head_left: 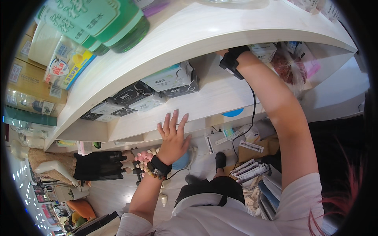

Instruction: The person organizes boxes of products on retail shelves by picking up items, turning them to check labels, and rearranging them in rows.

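My left hand (174,141) is spread with nothing in it, over the front edge of a white shelf (189,103). Farther in on that shelf, small white and black boxes (168,76) stand stacked. My right arm reaches deep into the same shelf, under the upper board; the hand itself is hidden behind that board, and only the wrist with a black strap and device shows. Near that wrist are a white and green box (262,50) and a clear plastic bag with reddish contents (288,66).
Green bottles (127,29) and a yellow and white carton (68,65) stand on the upper shelf (189,38). A black cable hangs from my right wrist. Packaged items (251,171) and brown cardboard (257,150) lie on the floor by my feet. A mannequin (56,168) stands at the left.
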A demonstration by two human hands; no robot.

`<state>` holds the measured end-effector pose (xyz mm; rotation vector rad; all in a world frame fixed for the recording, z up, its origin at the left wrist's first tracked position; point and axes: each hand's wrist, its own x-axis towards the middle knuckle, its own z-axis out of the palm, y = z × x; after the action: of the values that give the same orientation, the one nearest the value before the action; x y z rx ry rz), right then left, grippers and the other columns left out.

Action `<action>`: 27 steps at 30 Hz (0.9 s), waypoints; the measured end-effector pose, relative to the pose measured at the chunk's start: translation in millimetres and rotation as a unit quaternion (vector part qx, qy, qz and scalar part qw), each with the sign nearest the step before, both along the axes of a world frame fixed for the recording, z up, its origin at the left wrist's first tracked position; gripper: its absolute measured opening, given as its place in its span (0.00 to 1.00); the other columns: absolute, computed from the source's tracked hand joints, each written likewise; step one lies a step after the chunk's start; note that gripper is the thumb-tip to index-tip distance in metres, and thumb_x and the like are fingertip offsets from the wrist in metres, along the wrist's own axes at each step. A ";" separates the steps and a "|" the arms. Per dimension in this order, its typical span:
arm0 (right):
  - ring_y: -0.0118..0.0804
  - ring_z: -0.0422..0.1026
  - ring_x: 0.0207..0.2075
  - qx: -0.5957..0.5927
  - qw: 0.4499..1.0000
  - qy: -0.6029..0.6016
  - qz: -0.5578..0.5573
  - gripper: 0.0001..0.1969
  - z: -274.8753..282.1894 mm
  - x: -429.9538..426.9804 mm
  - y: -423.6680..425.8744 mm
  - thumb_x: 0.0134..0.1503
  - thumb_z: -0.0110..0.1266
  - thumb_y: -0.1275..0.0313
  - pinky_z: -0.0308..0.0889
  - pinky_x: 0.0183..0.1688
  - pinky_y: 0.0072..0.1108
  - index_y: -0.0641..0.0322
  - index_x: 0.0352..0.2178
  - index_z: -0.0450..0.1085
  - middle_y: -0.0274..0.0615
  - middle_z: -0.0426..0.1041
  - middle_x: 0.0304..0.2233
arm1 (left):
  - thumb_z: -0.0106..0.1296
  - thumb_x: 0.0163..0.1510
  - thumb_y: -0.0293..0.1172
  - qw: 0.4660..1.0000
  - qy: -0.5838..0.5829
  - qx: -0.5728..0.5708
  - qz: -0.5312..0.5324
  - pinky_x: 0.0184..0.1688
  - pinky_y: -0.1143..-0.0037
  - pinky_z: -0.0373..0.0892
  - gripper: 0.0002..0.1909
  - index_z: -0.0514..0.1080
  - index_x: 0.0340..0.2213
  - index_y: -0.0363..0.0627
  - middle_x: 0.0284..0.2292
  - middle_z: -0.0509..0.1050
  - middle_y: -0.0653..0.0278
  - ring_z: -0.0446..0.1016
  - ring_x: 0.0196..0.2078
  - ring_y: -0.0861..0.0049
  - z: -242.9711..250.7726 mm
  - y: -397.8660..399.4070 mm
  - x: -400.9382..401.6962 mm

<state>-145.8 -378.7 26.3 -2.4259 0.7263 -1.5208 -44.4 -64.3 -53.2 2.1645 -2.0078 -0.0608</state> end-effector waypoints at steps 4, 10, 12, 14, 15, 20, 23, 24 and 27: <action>0.47 0.67 0.47 0.000 1.000 0.023 0.000 0.18 0.3 7.4 0.7 0.52 0.48 0.67 0.63 0.48 0.32 0.61 0.44 0.67 0.48 0.71 0.43 | 0.53 0.47 0.35 1.000 0.005 -0.003 -0.003 0.56 0.44 0.35 0.38 0.50 0.58 0.49 0.60 0.43 0.48 0.39 0.62 0.45 -0.4 0.9 1.2; 0.47 0.68 0.46 -0.001 0.999 0.051 -0.001 0.18 1.5 12.9 2.0 0.52 0.49 0.66 0.63 0.48 0.32 0.61 0.44 0.67 0.48 0.71 0.43 | 0.53 0.47 0.35 1.000 0.000 -0.013 -0.010 0.56 0.44 0.36 0.38 0.50 0.58 0.50 0.60 0.43 0.48 0.40 0.61 0.46 -3.1 0.7 2.0; 0.47 0.68 0.46 0.000 0.998 0.055 0.002 0.18 1.5 11.9 4.0 0.52 0.50 0.66 0.63 0.48 0.32 0.61 0.44 0.67 0.48 0.71 0.43 | 0.53 0.47 0.35 1.000 0.002 -0.010 -0.006 0.56 0.44 0.36 0.39 0.50 0.58 0.50 0.60 0.43 0.48 0.40 0.61 0.46 -2.7 1.6 1.9; 0.47 0.68 0.46 0.002 0.998 0.060 0.008 0.18 0.6 16.3 8.1 0.52 0.50 0.65 0.63 0.48 0.31 0.61 0.44 0.67 0.48 0.71 0.43 | 0.54 0.47 0.35 1.000 0.003 -0.008 0.002 0.56 0.43 0.36 0.39 0.50 0.58 0.50 0.60 0.43 0.48 0.40 0.61 0.46 -3.4 3.0 3.2; 0.47 0.68 0.46 0.001 0.998 0.065 0.006 0.19 1.5 15.4 5.8 0.52 0.50 0.65 0.63 0.48 0.31 0.61 0.44 0.67 0.48 0.71 0.43 | 0.54 0.47 0.35 1.000 0.000 -0.011 0.002 0.56 0.44 0.35 0.39 0.50 0.58 0.50 0.60 0.43 0.49 0.40 0.61 0.46 -4.7 1.8 2.2; 0.47 0.68 0.45 -0.001 0.996 0.089 -0.011 0.19 6.0 28.1 -1.0 0.51 0.51 0.64 0.64 0.48 0.31 0.60 0.44 0.67 0.48 0.71 0.42 | 0.53 0.47 0.35 1.000 -0.013 -0.010 -0.001 0.56 0.45 0.34 0.39 0.49 0.59 0.51 0.61 0.43 0.51 0.39 0.62 0.49 -7.0 -1.4 1.5; 0.47 0.68 0.45 -0.012 0.996 0.090 -0.012 0.19 13.5 23.1 -0.8 0.51 0.52 0.64 0.64 0.48 0.31 0.60 0.44 0.67 0.48 0.71 0.42 | 0.53 0.47 0.34 0.999 -0.025 -0.022 -0.002 0.57 0.45 0.34 0.39 0.49 0.59 0.51 0.61 0.43 0.51 0.38 0.62 0.49 -11.8 -2.3 3.1; 0.47 0.68 0.45 -0.028 0.996 0.080 -0.016 0.19 16.2 15.8 1.2 0.51 0.52 0.64 0.64 0.48 0.31 0.60 0.44 0.67 0.48 0.71 0.42 | 0.53 0.47 0.34 0.999 -0.023 -0.029 -0.003 0.57 0.45 0.33 0.39 0.49 0.59 0.51 0.61 0.43 0.51 0.38 0.62 0.49 -12.2 -1.7 3.0; 0.47 0.68 0.45 -0.106 0.991 0.047 -0.060 0.20 18.9 -19.6 6.6 0.51 0.52 0.63 0.64 0.47 0.31 0.60 0.44 0.67 0.47 0.71 0.42 | 0.53 0.48 0.33 1.000 -0.011 -0.019 0.007 0.56 0.45 0.33 0.38 0.49 0.59 0.51 0.61 0.43 0.51 0.38 0.62 0.49 -10.6 2.5 6.0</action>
<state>-165.4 -372.1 45.2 -2.6687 0.7771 -1.6140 -38.4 -61.8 -63.8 2.1646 -1.9893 0.0024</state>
